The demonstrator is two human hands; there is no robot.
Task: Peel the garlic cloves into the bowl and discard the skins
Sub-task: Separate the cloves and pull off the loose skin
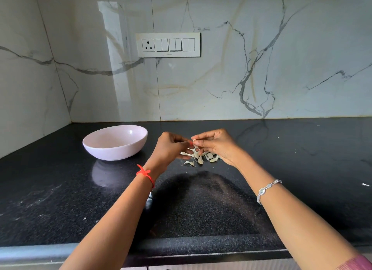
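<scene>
The garlic clove [194, 142] is pinched between the fingertips of both hands, held above the black counter [302, 161]. It is too small and too covered to tell which way its long axis runs. The left hand [171, 148] and right hand [217, 147] curl their fingers onto it from 9 and 3 o'clock. Loose skins [201, 158] lie on the counter just below, at 6 o'clock. A pink bowl [115, 147] stands apart at 9 o'clock.

A black speckled worktop [302, 169] is backed by a wall [261, 48] of white, grey-veined marble. A switch plate [168, 45] with one socket [148, 45] is set into it. A corner is formed at left by a side wall [24, 68].
</scene>
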